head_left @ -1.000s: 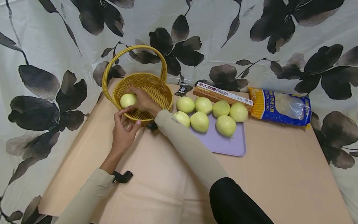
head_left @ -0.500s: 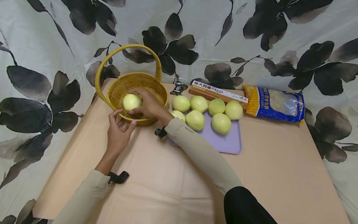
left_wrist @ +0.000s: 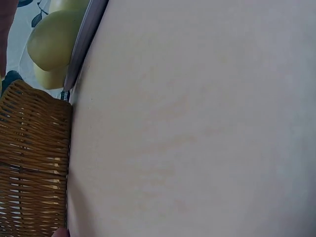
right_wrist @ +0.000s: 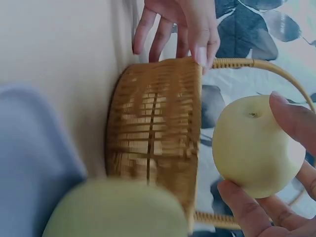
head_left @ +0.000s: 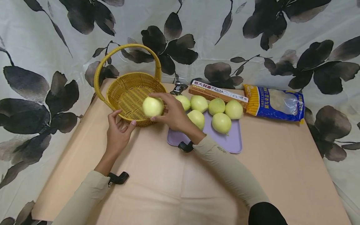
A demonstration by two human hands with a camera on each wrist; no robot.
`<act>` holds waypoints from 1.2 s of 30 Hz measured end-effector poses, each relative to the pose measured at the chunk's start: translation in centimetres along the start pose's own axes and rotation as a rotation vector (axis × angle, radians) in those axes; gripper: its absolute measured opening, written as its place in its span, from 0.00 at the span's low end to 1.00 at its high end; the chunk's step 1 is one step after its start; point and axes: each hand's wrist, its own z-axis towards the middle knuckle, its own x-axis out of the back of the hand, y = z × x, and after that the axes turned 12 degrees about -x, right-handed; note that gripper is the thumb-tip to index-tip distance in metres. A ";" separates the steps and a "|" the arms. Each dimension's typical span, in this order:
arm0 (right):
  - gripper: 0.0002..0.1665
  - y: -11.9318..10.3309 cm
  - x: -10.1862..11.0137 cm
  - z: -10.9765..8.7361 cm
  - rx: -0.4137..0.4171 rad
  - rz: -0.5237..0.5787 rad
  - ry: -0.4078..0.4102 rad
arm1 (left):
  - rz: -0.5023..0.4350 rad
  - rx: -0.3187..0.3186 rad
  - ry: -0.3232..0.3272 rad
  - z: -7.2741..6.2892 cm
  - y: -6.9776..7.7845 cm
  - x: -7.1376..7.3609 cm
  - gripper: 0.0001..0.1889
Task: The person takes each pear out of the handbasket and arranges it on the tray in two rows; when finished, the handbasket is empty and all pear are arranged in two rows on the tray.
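Observation:
A pale yellow-green pear (head_left: 152,107) is in my right hand (head_left: 177,114), thumb and fingers around it, over the right side of the basket's rim. The yellow wicker basket (head_left: 123,93) stands upright at the left with its tall handle raised, and nothing lies on the visible part of its woven floor. My left hand (head_left: 118,136) holds the basket's near rim, thumb and forefinger at its edge. In the right wrist view the held pear (right_wrist: 256,148) shows its small dimple; beyond it the left hand (right_wrist: 180,24) touches the basket (right_wrist: 158,123).
Several more pears (head_left: 221,122) sit on a lilac tray (head_left: 233,140) right of the basket, partly behind my right hand. Behind them are a small black packet (head_left: 179,88) and a pasta box (head_left: 219,93). A blue-and-yellow pasta bag (head_left: 275,103) lies farther right, before a floral cloth.
My right hand has lifted the pear from inside the basket and carried it right to the rim. The left hand has stayed at the basket. The view has shifted slightly.

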 end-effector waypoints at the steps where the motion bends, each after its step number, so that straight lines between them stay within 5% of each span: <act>1: 0.47 0.2 0.6 -0.6 -0.003 0.022 0.005 | 0.001 0.000 0.000 0.0 0.0 0.0 0.40; 12: 0.48 4.0 7.7 -7.6 -0.150 0.118 0.108 | -0.011 0.015 -0.009 -0.1 0.3 0.2 0.40; 26: 0.48 9.5 16.9 -15.9 -0.351 -0.012 0.238 | -0.025 0.001 -0.010 -0.2 0.4 -0.2 0.41; 36: 0.48 13.1 17.9 -17.7 -0.438 -0.104 0.233 | -0.033 0.012 -0.010 -0.1 0.5 -0.3 0.42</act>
